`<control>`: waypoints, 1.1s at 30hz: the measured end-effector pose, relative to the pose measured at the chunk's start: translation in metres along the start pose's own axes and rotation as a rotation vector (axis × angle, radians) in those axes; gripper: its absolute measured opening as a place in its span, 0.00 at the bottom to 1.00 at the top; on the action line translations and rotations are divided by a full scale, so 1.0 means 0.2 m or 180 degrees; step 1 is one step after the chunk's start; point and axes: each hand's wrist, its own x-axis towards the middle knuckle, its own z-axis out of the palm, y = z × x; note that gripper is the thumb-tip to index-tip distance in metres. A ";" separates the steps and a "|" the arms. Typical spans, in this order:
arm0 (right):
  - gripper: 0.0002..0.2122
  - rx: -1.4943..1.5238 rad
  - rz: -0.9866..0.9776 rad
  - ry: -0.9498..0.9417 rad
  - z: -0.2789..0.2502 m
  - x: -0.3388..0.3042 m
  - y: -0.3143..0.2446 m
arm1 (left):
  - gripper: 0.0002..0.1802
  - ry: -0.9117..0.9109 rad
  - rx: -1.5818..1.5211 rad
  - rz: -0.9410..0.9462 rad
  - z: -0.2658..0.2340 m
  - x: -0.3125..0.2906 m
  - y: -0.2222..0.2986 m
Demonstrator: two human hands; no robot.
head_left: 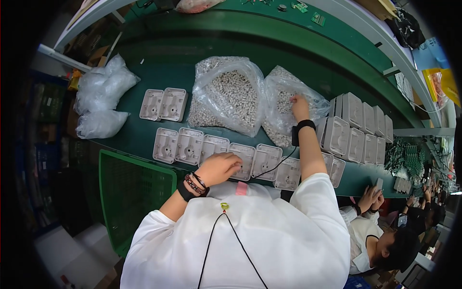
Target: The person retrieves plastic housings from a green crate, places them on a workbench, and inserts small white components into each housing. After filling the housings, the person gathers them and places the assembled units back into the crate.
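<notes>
My left hand point(220, 167) is low over the row of light grey plastic housings, its fingers bent together above one open housing point(244, 159). What those fingers hold, if anything, is too small to make out. My right hand point(299, 105) reaches into the right-hand clear plastic bag point(315, 103), which is filled with small pale grey parts point(284, 102). Its fingers are pinched at the parts, and I cannot see what is between them. A larger open bag point(204, 86) of the same parts lies to its left. Another housing point(267, 161) sits just right of my left hand.
Stacked housings point(355, 111) stand at the right; a separate pair point(173, 104) lies at the left. Beyond are crumpled plastic bags point(103, 94). A green crate point(132, 192) is below the bench edge. A black cord point(280, 166) runs from my right wrist. A co-worker's hands point(370, 198) are at right.
</notes>
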 end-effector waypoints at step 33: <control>0.04 0.2103 -0.0115 -0.1775 -0.08 -0.66 -1.27 | 0.12 0.0950 -0.0759 -0.0644 -0.42 -0.05 -0.18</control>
